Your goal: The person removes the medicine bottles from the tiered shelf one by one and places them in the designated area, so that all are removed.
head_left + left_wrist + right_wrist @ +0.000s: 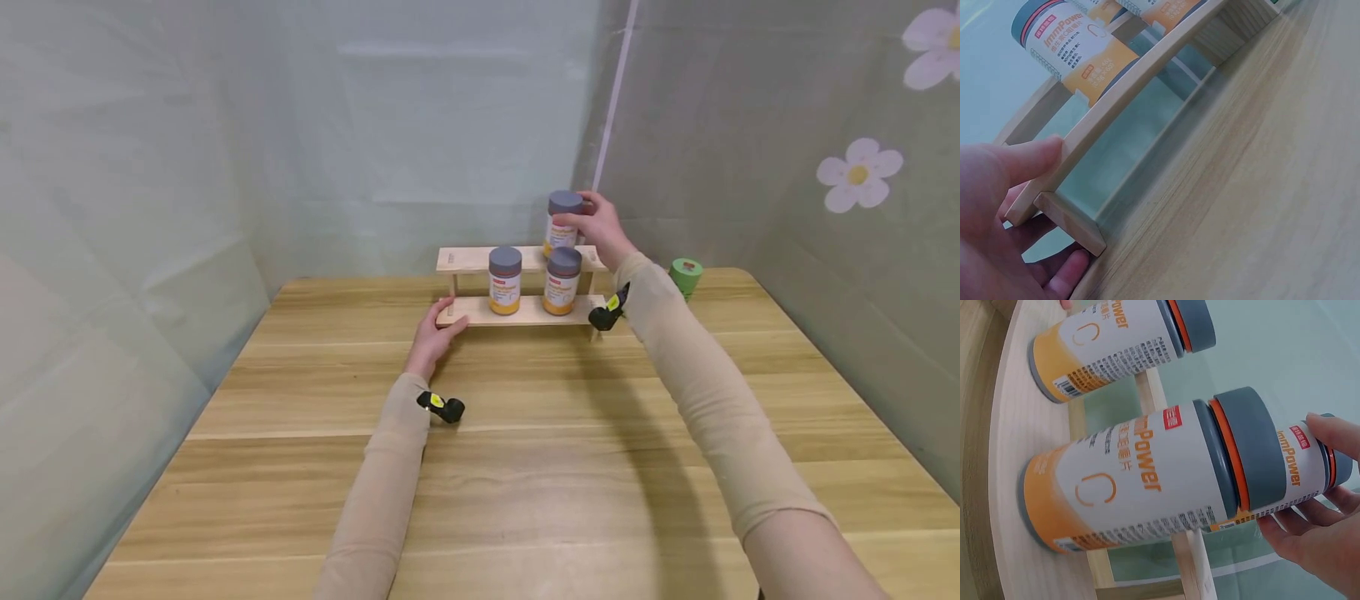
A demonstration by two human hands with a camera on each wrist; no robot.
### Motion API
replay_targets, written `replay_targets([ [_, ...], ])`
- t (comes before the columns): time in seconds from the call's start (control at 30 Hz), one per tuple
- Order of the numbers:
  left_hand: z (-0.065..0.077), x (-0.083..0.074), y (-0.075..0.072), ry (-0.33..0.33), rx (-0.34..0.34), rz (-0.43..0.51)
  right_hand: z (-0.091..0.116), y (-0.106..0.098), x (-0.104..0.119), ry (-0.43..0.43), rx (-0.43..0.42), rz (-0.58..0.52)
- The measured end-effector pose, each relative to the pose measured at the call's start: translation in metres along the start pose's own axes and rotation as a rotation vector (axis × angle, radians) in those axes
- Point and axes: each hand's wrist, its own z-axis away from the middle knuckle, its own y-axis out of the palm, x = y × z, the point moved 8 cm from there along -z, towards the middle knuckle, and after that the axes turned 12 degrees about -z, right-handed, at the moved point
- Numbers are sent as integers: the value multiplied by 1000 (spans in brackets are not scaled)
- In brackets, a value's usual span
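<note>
A two-tier wooden rack [472,260] stands at the back of the table. On its lower board are two supplement bottles, a left one [505,287] and a right one [560,287], with grey lids and white-and-orange labels. My left hand [432,340] grips the rack's left end; in the left wrist view its thumb lies on the lower board [1100,106] and its fingers reach beneath. With the right hand [602,229] I hold a third supplement bottle [559,232] near its lid, at the upper board's right side. The front bottle partly hides its base in the head view.
Behind my right forearm, a green-lidded container [686,273] stands at the table's back right, partly covered by the sleeve. The wood-grain table [525,467] reaches toward me. Pale curtains [450,125] hang close behind the rack and along both sides.
</note>
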Motion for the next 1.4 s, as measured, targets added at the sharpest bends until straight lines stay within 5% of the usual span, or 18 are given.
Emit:
replay_targets([
  [0.97, -4, 0, -4, 5, 10, -17, 5, -39, 0, -22, -52, 99],
  [1.4, -3, 2, -8, -2, 6, -25, 8, -46, 0, -40, 3, 121],
])
